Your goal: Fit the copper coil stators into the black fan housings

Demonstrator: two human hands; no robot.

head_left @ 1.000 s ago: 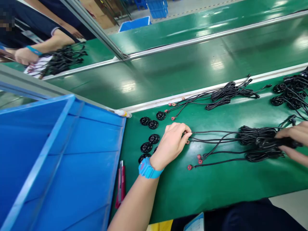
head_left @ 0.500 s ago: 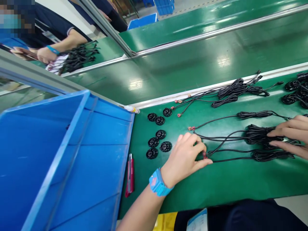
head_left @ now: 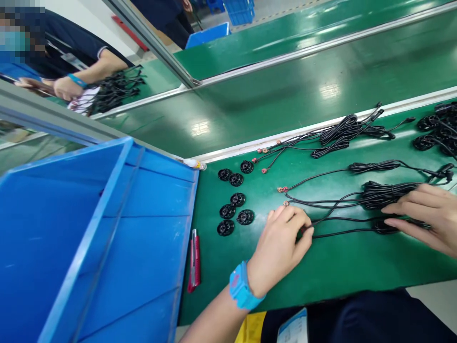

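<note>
My left hand (head_left: 285, 243) has thumb and fingers pinched round the end of a black cable (head_left: 339, 233); its tip is mostly hidden by the fingers. My right hand (head_left: 423, 216) lies over the coiled cables, fingers stretched leftward and thumb slightly apart, touching the coils. Above its fingers is a tied cable bundle (head_left: 374, 194); a lower coil (head_left: 383, 226) lies partly under the thumb. Stripped red and copper-coloured wire ends (head_left: 282, 189) of neighbouring cables point left, just above my left hand.
Several black round slotted parts (head_left: 245, 217) lie left of my left hand. A red utility knife (head_left: 194, 262) rests beside a big blue bin (head_left: 160, 228). More cables (head_left: 339, 133) lie along the back rail. Black parts (head_left: 435, 128) are piled at right. Another person works beyond the frame.
My right hand has slid left along the coils, uncovering the cable plugs at right. My left hand's fingers have closed further over the red wire end, and its wrist has shifted slightly right.
</note>
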